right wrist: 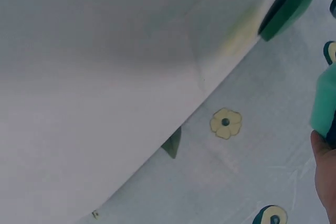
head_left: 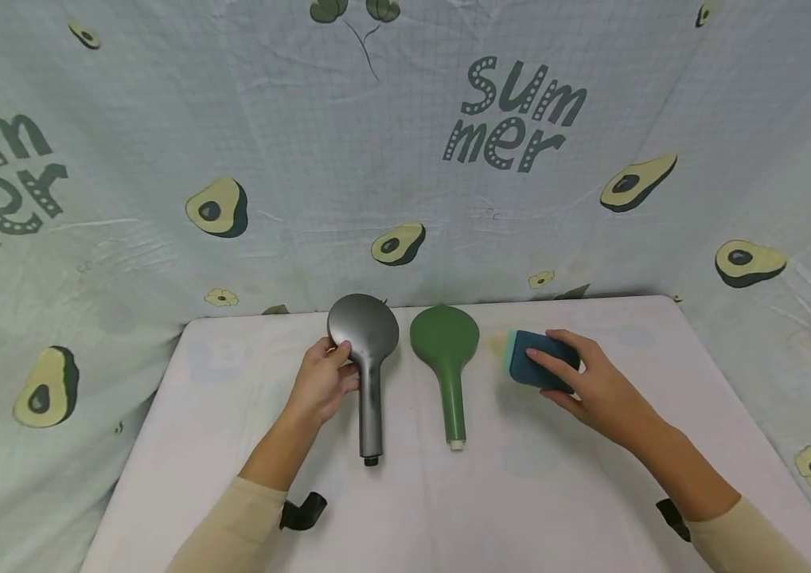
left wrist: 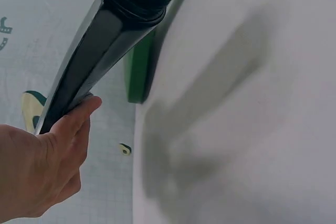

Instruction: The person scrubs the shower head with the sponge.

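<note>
Meanwhile the left hand [head_left: 324,380] grips the grey head [head_left: 368,360] at its neck; its handle runs toward 6 o'clock. At 3 o'clock lies the green head [head_left: 447,360], then the sponge [head_left: 538,360], pinched by the right hand [head_left: 594,386].

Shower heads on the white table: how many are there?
2: a grey metallic shower head gripped by the left hand, and a green plastic shower head lying beside it, untouched.

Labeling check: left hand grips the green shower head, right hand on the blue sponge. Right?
Not quite. In the head view the left hand grips the grey shower head, not the green shower head, which lies untouched beside it. The right hand is on the blue sponge.
</note>
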Demonstrator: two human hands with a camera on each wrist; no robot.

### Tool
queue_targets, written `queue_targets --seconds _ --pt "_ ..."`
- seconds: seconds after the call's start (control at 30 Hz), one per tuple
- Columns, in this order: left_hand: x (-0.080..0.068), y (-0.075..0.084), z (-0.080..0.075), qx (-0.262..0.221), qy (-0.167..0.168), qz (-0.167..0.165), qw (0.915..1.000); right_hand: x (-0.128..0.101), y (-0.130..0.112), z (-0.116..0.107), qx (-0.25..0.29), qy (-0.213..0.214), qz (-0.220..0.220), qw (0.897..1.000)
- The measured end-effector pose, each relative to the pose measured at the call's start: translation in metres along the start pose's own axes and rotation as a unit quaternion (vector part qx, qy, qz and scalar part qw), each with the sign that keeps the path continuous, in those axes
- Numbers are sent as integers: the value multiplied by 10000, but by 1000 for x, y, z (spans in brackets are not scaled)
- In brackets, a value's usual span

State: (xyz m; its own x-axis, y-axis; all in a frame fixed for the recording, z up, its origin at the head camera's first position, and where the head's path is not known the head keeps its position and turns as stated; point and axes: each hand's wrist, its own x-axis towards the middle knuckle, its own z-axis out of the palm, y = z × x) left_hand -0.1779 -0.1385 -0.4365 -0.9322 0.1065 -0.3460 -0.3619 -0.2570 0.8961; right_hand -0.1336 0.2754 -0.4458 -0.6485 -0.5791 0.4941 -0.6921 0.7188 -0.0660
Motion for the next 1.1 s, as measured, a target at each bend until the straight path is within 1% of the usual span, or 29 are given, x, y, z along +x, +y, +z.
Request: queue_targets --seconds 0.2,0.33,0.53,0.63,0.7,0.8,0.93,1.1 --pt "8 -12 -7 93 97 -233 9996 -9 21 2 130 -70 375 9992" --pt "15 -21 -7 238 194 -365 9989 -12 31 4 187 -136 595 9980" --pt "20 -28 -6 340 212 -454 9982 -11 36 8 193 -280 782 9964" --pt "22 -30 -7 351 292 -495 9977 -9 36 8 213 -321 844 9957" --pt "23 -31 -8 361 381 -552 9971 -7 36 8 207 -352 879 9953" --pt "25 -32 -10 452 641 -568 9953 -6 37 7 196 -403 929 9947" --pt "29 -33 -12 546 977 -435 9928 -7 39 6 173 -464 1018 9936" --pt "33 -33 -16 688 1154 -324 9904 -7 43 4 152 -564 1090 9923"
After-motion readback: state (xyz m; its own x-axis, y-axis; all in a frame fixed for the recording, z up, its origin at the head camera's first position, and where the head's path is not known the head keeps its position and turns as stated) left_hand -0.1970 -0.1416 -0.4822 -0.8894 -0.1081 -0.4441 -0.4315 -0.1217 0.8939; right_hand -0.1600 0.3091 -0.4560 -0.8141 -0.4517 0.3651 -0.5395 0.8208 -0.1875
